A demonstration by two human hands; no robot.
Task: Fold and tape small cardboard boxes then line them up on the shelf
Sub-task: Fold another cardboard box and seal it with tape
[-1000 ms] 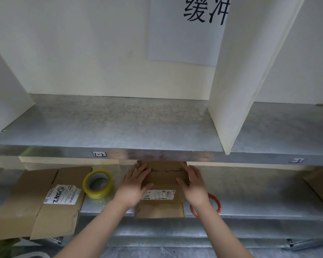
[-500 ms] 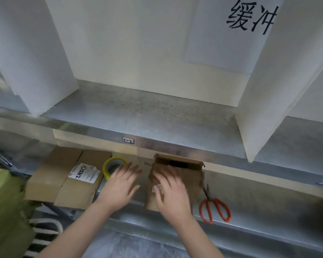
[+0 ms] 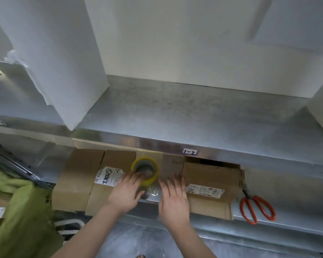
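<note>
A small cardboard box (image 3: 213, 175) with a white label stands on the lower metal shelf (image 3: 287, 185), its front flap hanging over the edge. A yellow tape roll (image 3: 153, 165) lies left of it. My left hand (image 3: 127, 192) reaches to the roll, fingertips touching its near rim. My right hand (image 3: 173, 198) hovers with straight fingers just left of the box, beside its left side. A flattened cardboard box (image 3: 82, 179) with a label lies further left on the same shelf.
Orange-handled scissors (image 3: 257, 207) lie on the lower shelf right of the box. The upper metal shelf (image 3: 185, 116) is bare, bounded by white divider panels (image 3: 63, 58). A green cloth (image 3: 21, 211) hangs at lower left.
Both hands left the box and moved left; my left hand now touches the tape roll. The view has swung left, putting the box right of centre.
</note>
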